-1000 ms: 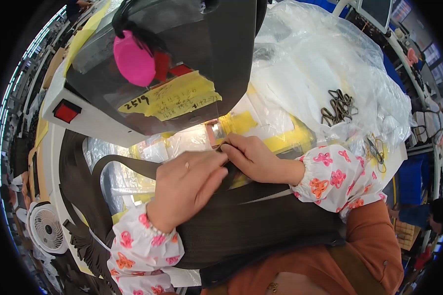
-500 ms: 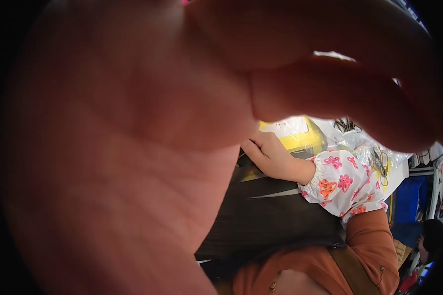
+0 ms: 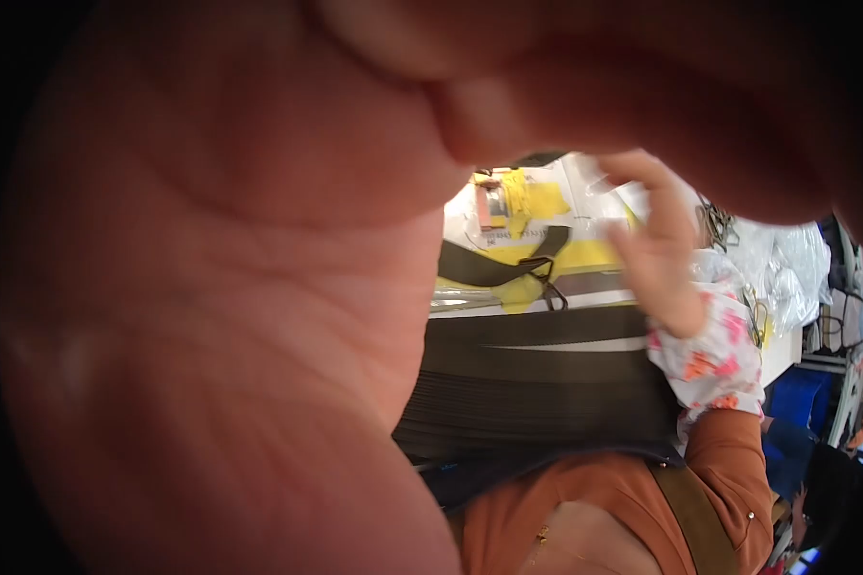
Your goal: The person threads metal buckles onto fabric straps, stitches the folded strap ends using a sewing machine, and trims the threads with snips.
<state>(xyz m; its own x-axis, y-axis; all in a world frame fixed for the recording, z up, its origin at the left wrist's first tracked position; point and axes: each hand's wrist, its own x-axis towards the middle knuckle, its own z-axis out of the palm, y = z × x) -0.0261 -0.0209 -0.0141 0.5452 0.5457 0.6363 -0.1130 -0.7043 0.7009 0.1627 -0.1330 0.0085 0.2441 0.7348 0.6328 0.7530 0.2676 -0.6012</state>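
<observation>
My left hand [image 3: 249, 287] is very close to the lens, and its palm covers the left half of the head view. Its fingers stretch bent across the top, tips out of sight, with nothing seen in the palm. My right hand [image 3: 660, 249], in a floral sleeve cover [image 3: 710, 359], is raised over the table, blurred, fingers apart, holding nothing visible. Left of it lies a dark webbing strap [image 3: 484, 268] with a dark metal buckle [image 3: 539, 268]. Nearer my body, many dark webbing straps [image 3: 547, 393] lie side by side.
Yellow tape [image 3: 520, 196] and papers with writing lie on the white table [image 3: 784, 353]. Clear plastic bags [image 3: 798, 259] and dark metal pieces [image 3: 715, 225] lie to the right. Beyond the table are a blue bin [image 3: 798, 395] and another person [image 3: 828, 489].
My right hand has lifted off the straps and moved right and up, its fingers opening. The buckled strap now shows. My left hand still blocks much of the lens, slightly shifted.
</observation>
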